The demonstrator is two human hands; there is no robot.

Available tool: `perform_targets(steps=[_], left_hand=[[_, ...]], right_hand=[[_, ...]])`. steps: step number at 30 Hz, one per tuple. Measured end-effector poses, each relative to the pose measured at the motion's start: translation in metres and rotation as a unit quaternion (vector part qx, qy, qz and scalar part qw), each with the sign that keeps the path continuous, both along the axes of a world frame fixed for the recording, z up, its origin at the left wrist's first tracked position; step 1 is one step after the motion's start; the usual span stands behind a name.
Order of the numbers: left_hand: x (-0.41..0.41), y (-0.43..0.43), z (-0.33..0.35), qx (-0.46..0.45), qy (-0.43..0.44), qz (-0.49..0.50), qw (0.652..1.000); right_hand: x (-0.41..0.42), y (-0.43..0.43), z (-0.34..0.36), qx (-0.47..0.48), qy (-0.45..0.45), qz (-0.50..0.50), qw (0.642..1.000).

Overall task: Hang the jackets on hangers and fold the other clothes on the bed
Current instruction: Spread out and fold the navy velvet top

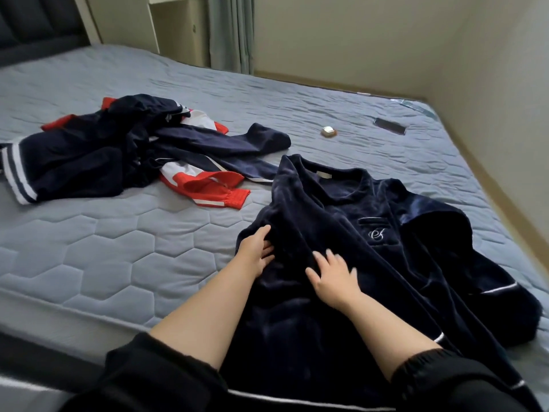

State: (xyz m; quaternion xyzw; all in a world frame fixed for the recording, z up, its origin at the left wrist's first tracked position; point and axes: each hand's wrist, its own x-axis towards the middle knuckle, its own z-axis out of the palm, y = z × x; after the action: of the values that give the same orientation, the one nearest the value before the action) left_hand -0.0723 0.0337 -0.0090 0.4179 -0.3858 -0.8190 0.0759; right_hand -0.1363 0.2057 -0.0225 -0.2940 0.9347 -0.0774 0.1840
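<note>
A dark navy velvet garment (371, 263) with white piping and an embroidered chest pocket lies spread on the near right part of the bed (118, 263), collar away from me. My left hand (257, 252) rests on its left folded edge, fingers partly tucked into the fabric. My right hand (334, 278) lies flat on the cloth with its fingers spread, slightly blurred. To the left, a heap of navy, red and white clothes (124, 153) lies crumpled on the mattress.
A small round gold-coloured object (329, 132) and a dark phone (389, 125) lie on the far right of the mattress. A wall runs close along the bed's right side, and a curtain (231, 31) hangs behind the bed.
</note>
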Motion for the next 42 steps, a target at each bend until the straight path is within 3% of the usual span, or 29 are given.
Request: perform_targets(steps=[3, 8, 11, 17, 19, 22, 24, 26, 28, 32, 35, 37, 39, 42], left_hand=[[-0.021, -0.007, -0.001, 0.010, -0.007, 0.022, 1.000], [-0.014, -0.021, -0.028, -0.058, -0.098, 0.223, 0.968], [-0.003, -0.010, -0.039, -0.179, -0.162, 0.225, 0.944], [-0.002, 0.011, -0.024, -0.351, -0.184, 0.210, 0.894], [0.001, 0.018, -0.027, -0.525, -0.122, 0.144, 0.830], [-0.011, 0.035, -0.031, -0.749, 0.024, 0.006, 0.662], [-0.021, 0.039, -0.033, -0.801, -0.020, -0.146, 0.580], [-0.025, 0.034, -0.042, -0.774, -0.141, -0.300, 0.540], [-0.023, 0.028, -0.052, -0.732, -0.230, -0.367, 0.527], [-0.034, 0.040, -0.043, -0.718, -0.290, -0.384, 0.503], [-0.047, 0.062, -0.030, -0.700, -0.303, -0.397, 0.511], [-0.051, 0.078, -0.027, -0.698, -0.286, -0.410, 0.513], [-0.053, 0.099, -0.027, -0.700, -0.267, -0.424, 0.509], [-0.056, 0.137, -0.028, -0.695, -0.232, -0.445, 0.516]], right_hand=[[-0.009, -0.006, -0.015, 0.064, -0.113, -0.021, 0.991], [-0.013, -0.023, -0.015, 0.097, -0.122, -0.038, 0.987], [-0.011, -0.024, -0.021, 0.102, -0.103, -0.039, 0.989], [-0.007, -0.020, -0.021, 0.110, -0.053, -0.008, 0.992], [-0.021, -0.016, -0.012, 0.039, -0.038, -0.003, 0.999], [-0.038, -0.006, -0.001, -0.106, 0.079, -0.028, 0.991], [-0.037, 0.010, -0.004, -0.057, 0.137, -0.029, 0.989], [-0.032, 0.033, -0.016, 0.027, 0.117, -0.029, 0.992], [-0.028, 0.057, -0.030, 0.050, 0.091, -0.068, 0.992], [-0.026, 0.078, -0.040, -0.001, 0.097, -0.141, 0.985], [-0.028, 0.079, -0.042, -0.062, 0.084, -0.140, 0.985], [-0.031, 0.083, -0.042, -0.154, 0.054, -0.166, 0.973], [-0.034, 0.089, -0.037, -0.283, 0.001, -0.256, 0.924], [-0.045, 0.103, -0.025, -0.427, -0.041, -0.428, 0.796]])
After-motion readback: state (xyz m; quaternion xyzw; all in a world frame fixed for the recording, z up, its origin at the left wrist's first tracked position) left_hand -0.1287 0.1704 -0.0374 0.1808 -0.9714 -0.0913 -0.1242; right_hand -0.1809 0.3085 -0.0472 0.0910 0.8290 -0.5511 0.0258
